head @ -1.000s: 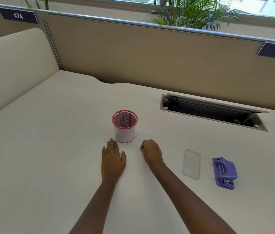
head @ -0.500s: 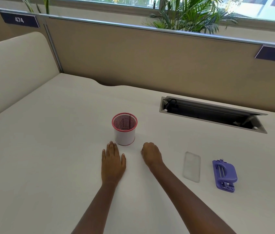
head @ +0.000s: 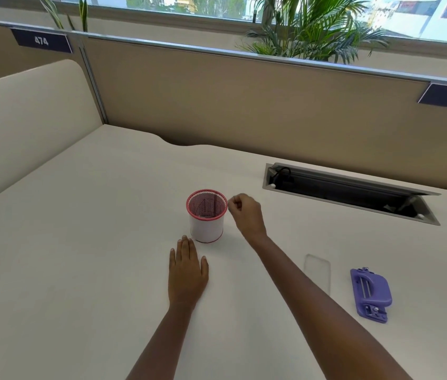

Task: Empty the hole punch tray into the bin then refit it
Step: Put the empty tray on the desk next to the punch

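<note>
A small round bin (head: 207,215) with a red mesh rim and white wall stands mid-desk. My right hand (head: 245,213) is raised beside the bin's right rim, fingers pinched together; whether anything small sits between them I cannot tell. My left hand (head: 187,270) lies flat on the desk just in front of the bin, fingers together, holding nothing. A clear plastic tray (head: 317,272) lies on the desk to the right. Beyond it lies the purple hole punch (head: 371,294), upside down with its underside showing.
The cream desk (head: 79,242) is bounded by a tan partition (head: 244,105) at the back and a cream divider (head: 25,119) on the left. An open cable trough (head: 348,193) is set into the desk at the back right.
My right hand has lifted off the desk and moved forward and up to the bin's right rim. My left hand has stayed flat. The camera has tilted slightly.
</note>
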A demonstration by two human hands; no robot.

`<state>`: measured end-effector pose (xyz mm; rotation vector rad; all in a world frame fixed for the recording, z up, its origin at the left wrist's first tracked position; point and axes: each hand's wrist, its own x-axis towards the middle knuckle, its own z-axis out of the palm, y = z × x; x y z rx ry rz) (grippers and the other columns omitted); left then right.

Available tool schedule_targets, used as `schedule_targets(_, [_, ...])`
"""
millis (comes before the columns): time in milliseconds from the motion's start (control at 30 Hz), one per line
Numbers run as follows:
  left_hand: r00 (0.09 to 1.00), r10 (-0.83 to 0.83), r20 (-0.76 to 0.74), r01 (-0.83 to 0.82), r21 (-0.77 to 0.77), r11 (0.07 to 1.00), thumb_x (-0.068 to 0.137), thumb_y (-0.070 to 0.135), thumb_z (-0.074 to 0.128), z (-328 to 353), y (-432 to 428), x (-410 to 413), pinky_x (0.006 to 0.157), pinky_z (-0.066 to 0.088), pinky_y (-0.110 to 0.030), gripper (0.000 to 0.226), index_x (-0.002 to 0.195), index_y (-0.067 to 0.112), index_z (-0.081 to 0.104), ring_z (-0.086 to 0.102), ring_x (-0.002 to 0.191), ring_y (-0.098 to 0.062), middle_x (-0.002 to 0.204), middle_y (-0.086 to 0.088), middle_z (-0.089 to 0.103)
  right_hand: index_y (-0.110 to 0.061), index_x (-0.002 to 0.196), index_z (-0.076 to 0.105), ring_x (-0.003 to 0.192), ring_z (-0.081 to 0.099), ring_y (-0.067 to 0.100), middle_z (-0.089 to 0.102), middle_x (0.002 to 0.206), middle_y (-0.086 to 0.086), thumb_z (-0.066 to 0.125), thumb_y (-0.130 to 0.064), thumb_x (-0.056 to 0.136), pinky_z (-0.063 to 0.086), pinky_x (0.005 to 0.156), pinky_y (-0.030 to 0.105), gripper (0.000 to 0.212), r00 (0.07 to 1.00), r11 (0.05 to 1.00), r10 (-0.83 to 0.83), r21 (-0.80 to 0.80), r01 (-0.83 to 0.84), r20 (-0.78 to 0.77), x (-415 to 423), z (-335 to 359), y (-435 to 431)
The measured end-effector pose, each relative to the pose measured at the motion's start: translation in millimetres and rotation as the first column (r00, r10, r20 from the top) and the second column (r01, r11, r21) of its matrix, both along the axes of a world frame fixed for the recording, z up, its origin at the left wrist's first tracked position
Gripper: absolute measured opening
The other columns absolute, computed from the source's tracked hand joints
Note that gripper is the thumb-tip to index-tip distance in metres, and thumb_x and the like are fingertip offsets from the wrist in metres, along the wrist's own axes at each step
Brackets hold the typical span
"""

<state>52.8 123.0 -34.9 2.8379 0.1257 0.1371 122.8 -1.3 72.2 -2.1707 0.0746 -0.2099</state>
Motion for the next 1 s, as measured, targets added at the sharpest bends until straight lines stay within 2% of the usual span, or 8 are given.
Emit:
schedule_targets(100, [1.0,-0.004,0.008,0.004,-0.042,0.999,0.097,0.028,0.03,1.2,-0.3,-0.5,0.12,0.006,-0.036,0.057,0.146,0.002,0.018,0.014,0.146,-0.023,0.157,-0.014,0.017,0.008,0.095,0.066,0.092,0.063,0.031,0.069,0.1,0.023,0.052,-0.005,0.091,0.044,0.073,0.028,0.02,0.997,1.0,0.028,-0.001,-0.028,0.067,14.7,14.8,8.1])
schedule_targets(300, [1.0,-0.01,0.018,0.011,-0.062,0.998,0.097,0.026,0.031,1.9,-0.1,-0.9,0.12,0.007,-0.037,0.057,0.146,0.001,0.019,0.014,0.146,-0.024,0.156,-0.016,0.017,0.005,0.105,0.068,0.099,0.065,0.032,0.07,0.108,0.022,0.054,-0.004,0.09,0.052,0.091,0.038,0.023,0.99,0.981,0.137,-0.133,-0.139,-0.023,27.1,18.0,12.2])
schedule_targets(400, [1.0,-0.005,0.009,0.006,-0.035,0.999,0.097,0.029,0.028,1.0,0.5,-0.1,0.12,0.005,-0.035,0.057,0.147,0.003,0.016,0.012,0.146,-0.022,0.158,-0.014,0.014,0.006,0.1,0.069,0.091,0.066,0.029,0.072,0.102,0.021,0.061,-0.008,0.087,0.052,0.081,0.032,0.02,0.998,0.996,0.064,-0.06,-0.064,-0.002,22.8,12.5,8.3])
schedule_targets(467, [1.0,-0.002,0.006,0.003,-0.032,0.999,0.097,0.029,0.028,0.8,0.4,-0.5,0.12,0.005,-0.035,0.057,0.147,0.003,0.016,0.012,0.146,-0.022,0.158,-0.014,0.014,0.005,0.095,0.069,0.079,0.062,0.022,0.072,0.097,0.021,0.062,-0.009,0.086,0.047,0.072,0.027,0.018,1.0,1.0,0.01,0.025,-0.009,-0.022,16.2,4.9,1.6])
schedule_targets(567, [1.0,-0.002,0.006,0.002,-0.018,1.0,0.097,0.029,0.028,0.8,0.2,-0.4,0.12,0.005,-0.035,0.057,0.147,0.002,0.015,0.012,0.146,-0.022,0.158,-0.014,0.014,0.007,0.094,0.068,0.077,0.057,0.019,0.071,0.092,0.021,0.058,-0.007,0.087,0.051,0.077,0.034,0.019,0.993,0.993,-0.052,0.097,0.062,-0.105,2.0,-14.5,-11.7])
schedule_targets(633, [1.0,0.0,0.003,0.0,-0.011,1.0,0.097,0.029,0.027,0.6,0.2,-0.1,0.12,0.004,-0.035,0.057,0.147,0.003,0.015,0.011,0.147,-0.021,0.158,-0.013,0.014,0.007,0.095,0.068,0.081,0.059,0.022,0.07,0.091,0.021,0.054,-0.005,0.088,0.052,0.084,0.037,0.02,0.984,0.998,-0.039,0.051,0.049,-0.173,-11.3,-30.6,-20.1])
schedule_targets(767, [1.0,-0.002,0.01,0.002,-0.011,1.0,0.097,0.029,0.028,0.9,-0.4,-1.0,0.12,0.006,-0.035,0.058,0.147,0.002,0.016,0.013,0.146,-0.021,0.157,-0.014,0.015,0.002,0.103,0.07,0.103,0.063,0.027,0.07,0.111,0.017,0.049,0.003,0.086,0.047,0.091,0.03,0.027,0.959,0.975,0.092,-0.173,-0.142,-0.268,-35.1,-57.3,-31.3])
schedule_targets(1000, [1.0,-0.008,0.007,0.008,-0.017,1.0,0.097,0.028,0.029,1.8,-0.5,-2.3,0.12,0.006,-0.036,0.058,0.147,0.001,0.015,0.013,0.146,-0.022,0.157,-0.015,0.015,-0.007,0.112,0.068,0.107,0.058,0.029,0.06,0.114,0.018,0.045,-0.008,0.092,0.046,0.088,0.029,0.03,0.948,0.873,0.174,-0.403,-0.273,-0.267,-45.4,-63.7,-25.7])
